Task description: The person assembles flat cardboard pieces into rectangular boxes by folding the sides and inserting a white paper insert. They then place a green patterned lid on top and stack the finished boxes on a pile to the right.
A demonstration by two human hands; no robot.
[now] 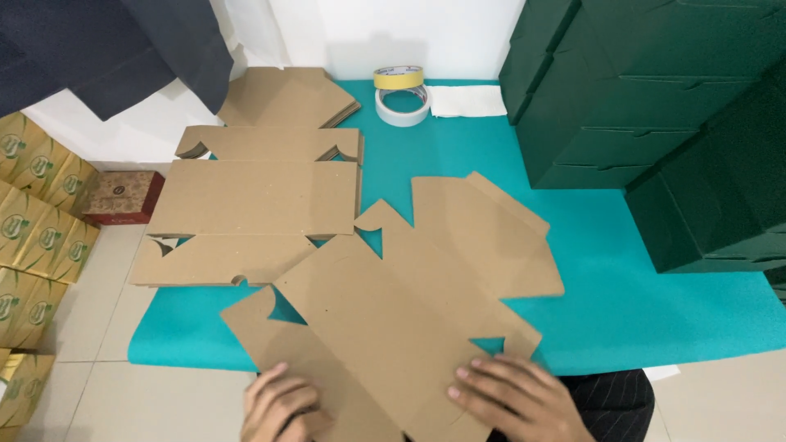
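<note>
A teal mat covers the table and is the biggest surface in view. On its far right side stands a stack of dark green boxes, closed, with straight edges, going out of the picture at the right. On the left part of the mat lies a pile of flat brown cardboard sheets, with their long side running left to right.

The nearest flat cardboard sheet lies at the near edge of the mat, in the middle. It is unfolded, brown side up, and turned at an angle: its long axis runs from near left to far right, and one wide flap points to the far right. Its near end hangs over the mat edge toward the person.

On the floor at the left there are gold and green cartons, stacked, each with a round green label on the side. Beside them is a small red box.

The right hand lies flat and open on the near right part of the sheet, fingers spread, pressing it. The left hand rests on the near left corner with bent fingers; if it pinches the edge, I cannot tell.

At the far edge of the mat a white tape roll lies flat, a yellow tape roll leans on it, and a folded white cloth lies just beside them at the right.
</note>
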